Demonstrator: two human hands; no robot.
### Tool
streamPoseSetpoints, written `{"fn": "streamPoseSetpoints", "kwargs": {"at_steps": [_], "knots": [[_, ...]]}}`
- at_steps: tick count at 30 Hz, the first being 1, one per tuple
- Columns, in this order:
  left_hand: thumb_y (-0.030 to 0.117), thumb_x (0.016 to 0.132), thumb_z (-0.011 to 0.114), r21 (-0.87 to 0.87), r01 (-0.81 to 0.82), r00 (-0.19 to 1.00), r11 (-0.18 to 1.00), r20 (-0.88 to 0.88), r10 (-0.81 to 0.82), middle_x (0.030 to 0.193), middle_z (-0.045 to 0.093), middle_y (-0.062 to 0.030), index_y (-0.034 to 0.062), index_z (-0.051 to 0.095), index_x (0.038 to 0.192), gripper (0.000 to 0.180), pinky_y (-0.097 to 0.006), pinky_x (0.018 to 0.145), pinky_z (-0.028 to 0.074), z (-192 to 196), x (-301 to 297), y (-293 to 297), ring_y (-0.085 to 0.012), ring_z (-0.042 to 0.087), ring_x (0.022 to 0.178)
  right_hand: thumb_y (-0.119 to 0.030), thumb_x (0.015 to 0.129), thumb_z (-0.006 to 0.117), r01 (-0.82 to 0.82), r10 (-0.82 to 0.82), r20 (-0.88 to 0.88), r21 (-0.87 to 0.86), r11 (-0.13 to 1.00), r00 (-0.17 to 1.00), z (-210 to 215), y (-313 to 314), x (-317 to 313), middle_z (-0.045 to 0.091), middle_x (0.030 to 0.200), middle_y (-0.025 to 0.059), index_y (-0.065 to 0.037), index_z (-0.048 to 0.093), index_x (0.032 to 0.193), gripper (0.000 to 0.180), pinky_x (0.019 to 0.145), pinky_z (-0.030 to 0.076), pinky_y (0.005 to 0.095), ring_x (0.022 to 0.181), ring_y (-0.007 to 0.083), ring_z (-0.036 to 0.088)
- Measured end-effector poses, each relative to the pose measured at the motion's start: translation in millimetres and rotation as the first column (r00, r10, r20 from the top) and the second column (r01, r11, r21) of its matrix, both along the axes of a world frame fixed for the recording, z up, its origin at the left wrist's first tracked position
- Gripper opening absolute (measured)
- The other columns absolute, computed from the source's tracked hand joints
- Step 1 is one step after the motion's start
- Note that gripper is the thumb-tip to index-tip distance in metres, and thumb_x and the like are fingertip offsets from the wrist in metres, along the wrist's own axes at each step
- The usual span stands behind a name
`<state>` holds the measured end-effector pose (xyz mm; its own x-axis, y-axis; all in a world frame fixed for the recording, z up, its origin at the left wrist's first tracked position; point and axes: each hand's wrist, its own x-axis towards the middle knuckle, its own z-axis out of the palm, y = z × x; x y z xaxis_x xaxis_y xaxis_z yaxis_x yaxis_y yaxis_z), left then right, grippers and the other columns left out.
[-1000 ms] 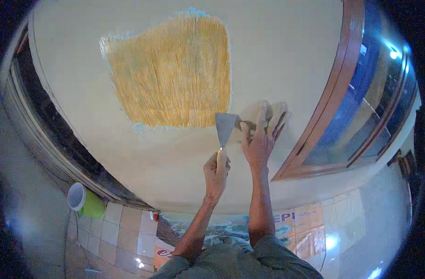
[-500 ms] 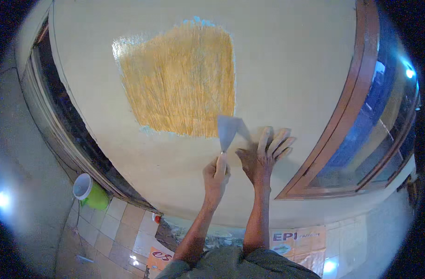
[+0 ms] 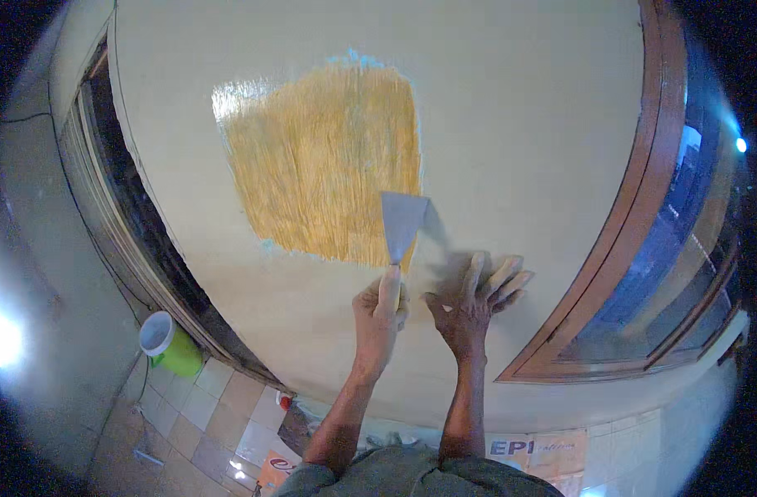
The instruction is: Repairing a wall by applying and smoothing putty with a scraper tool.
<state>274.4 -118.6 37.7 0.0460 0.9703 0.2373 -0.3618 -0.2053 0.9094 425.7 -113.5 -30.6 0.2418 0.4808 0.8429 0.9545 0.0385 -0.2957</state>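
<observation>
My left hand is closed around the handle of a scraper with a wide, flat metal blade. The blade points up and lies over the lower right edge of a yellow-ochre, streaky patch on the pale wall. Light blue traces run along parts of the patch's border, and its upper left corner is glossy. To the right of the scraper, my right hand rests against the wall with its fingers spread, holding nothing. A small pale fleck shows on the back of that hand.
A brown-framed window stands on the right, a dark door opening on the left. Below it, a green bucket sits on the tiled floor. Printed orange sheets lie on the floor near my body.
The scraper's blade has moved up relative to the patch's lower edge and turned slightly. My right hand remains spread on the wall. The whole view has shifted, with the wall lower in it.
</observation>
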Motion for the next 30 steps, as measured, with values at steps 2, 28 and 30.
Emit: {"fn": "streamPoseSetpoints", "kwargs": {"at_steps": [2, 28, 30], "knots": [[0.044, 0.103, 0.054, 0.038, -0.045, 0.997, 0.998, -0.066, 0.047, 0.060, 0.041, 0.0061, 0.0101, 0.051, 0.069, 0.048, -0.024, 0.044, 0.025, 13, -1, 1, -0.0042, 0.036, 0.050, -0.057, 0.076, 0.079, 0.007, -0.007, -0.008, 0.011, 1.000, 1.000, -3, 4, 3, -0.001, 0.162, 0.0336, -0.020, 0.023, 0.159, 0.107, 0.108, -0.004, 0.0774, 0.145, 0.0605, -0.012], [0.050, 0.100, 0.056, 0.238, -0.081, 0.994, 0.968, -0.055, 0.096, 0.062, 0.045, 0.0052, 0.0107, 0.057, 0.075, 0.047, -0.023, 0.044, 0.023, 118, -4, 41, -0.0035, 0.037, 0.049, -0.053, 0.076, 0.080, 0.033, -0.035, -0.016, -0.098, 0.995, 0.999, -3, 6, 5, -0.009, 0.161, 0.0353, -0.016, 0.024, 0.159, 0.106, 0.110, -0.007, 0.0746, 0.145, 0.0593, -0.016], [0.050, 0.101, 0.056, 0.220, -0.104, 0.991, 0.970, -0.057, 0.119, 0.061, 0.044, 0.0056, 0.0108, 0.057, 0.075, 0.047, -0.023, 0.044, 0.022, 114, -2, 39, -0.0035, 0.037, 0.049, -0.053, 0.075, 0.080, 0.032, -0.034, -0.026, -0.099, 0.995, 0.999, 0, 5, 3, -0.007, 0.160, 0.0356, -0.016, 0.026, 0.158, 0.106, 0.110, -0.006, 0.0750, 0.145, 0.0596, -0.015]]}}
